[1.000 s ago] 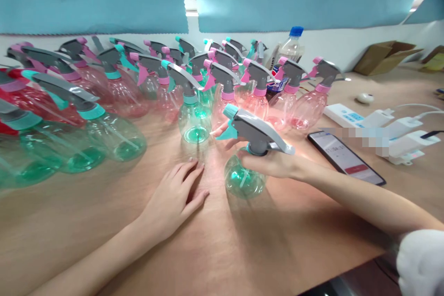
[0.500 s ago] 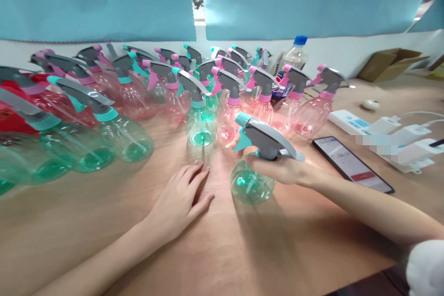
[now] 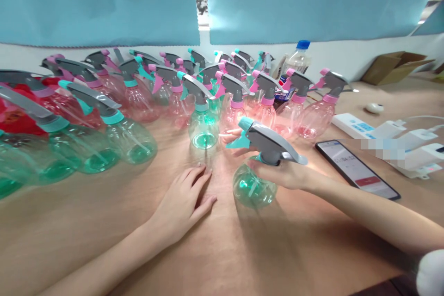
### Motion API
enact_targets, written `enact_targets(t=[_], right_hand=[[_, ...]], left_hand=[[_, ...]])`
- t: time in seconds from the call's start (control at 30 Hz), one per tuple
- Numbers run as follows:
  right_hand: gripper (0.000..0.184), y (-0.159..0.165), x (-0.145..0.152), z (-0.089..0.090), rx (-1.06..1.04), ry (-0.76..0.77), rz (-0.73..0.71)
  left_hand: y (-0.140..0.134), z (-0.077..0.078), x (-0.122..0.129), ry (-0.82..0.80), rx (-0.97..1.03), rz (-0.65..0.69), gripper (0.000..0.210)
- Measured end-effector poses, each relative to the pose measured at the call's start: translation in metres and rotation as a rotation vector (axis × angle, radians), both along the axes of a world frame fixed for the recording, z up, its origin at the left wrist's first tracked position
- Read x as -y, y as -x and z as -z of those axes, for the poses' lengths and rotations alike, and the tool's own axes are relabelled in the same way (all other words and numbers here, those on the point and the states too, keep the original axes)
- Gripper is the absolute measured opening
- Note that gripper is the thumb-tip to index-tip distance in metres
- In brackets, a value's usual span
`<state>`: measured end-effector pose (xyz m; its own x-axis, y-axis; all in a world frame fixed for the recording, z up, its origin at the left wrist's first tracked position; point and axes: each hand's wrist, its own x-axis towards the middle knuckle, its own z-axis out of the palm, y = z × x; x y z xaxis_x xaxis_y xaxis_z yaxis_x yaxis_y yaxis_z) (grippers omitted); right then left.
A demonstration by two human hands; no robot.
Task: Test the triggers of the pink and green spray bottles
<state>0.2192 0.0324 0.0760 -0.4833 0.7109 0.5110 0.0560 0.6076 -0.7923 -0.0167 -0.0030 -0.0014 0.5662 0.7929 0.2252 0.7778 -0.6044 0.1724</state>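
Observation:
A green spray bottle (image 3: 255,185) with a grey and turquoise trigger head stands upright on the table in the middle. My right hand (image 3: 277,171) is around its neck, thumb on the near side. The fingers behind the trigger stretch out loosely to the left, apart from one another. My left hand (image 3: 185,201) lies palm down on the tabletop with its fingers spread, left of that bottle and holding nothing. Just beyond stands another green spray bottle (image 3: 203,132), beside a pink spray bottle (image 3: 233,113) partly hidden by my right fingers.
Several more green and pink spray bottles crowd the left and back of the table (image 3: 138,259). On the right are a phone (image 3: 357,171), a white power strip (image 3: 350,125) with plugs, and a small white object (image 3: 373,108). A cardboard box (image 3: 391,68) and a blue-capped bottle (image 3: 300,58) stand behind.
My right hand's fingers have loosened from around the bottle's neck and stretched outward to the left. The bottle and my left hand stay in place; the whole view has shifted slightly.

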Motion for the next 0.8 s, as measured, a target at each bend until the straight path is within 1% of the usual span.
enact_targets(t=[0.13, 0.33, 0.43, 0.63, 0.8], right_hand=[[0.064, -0.002, -0.001, 0.004, 0.026, 0.017, 0.011], [0.060, -0.007, -0.003, 0.011, 0.070, -0.019, 0.005], [0.059, -0.006, -0.003, 0.011, 0.069, -0.021, 0.002], [0.061, -0.003, -0.002, 0.006, 0.035, 0.025, -0.013], [0.060, -0.005, -0.002, 0.008, 0.048, 0.036, -0.028]], left_hand=[[0.002, 0.000, 0.000, -0.004, -0.011, 0.004, 0.047], [0.002, -0.001, 0.001, 0.014, -0.014, -0.003, 0.047], [0.001, 0.000, 0.001, 0.016, -0.013, -0.004, 0.047], [0.002, 0.000, 0.001, 0.011, -0.014, 0.001, 0.047], [0.000, -0.002, 0.001, 0.019, -0.016, -0.009, 0.047]])
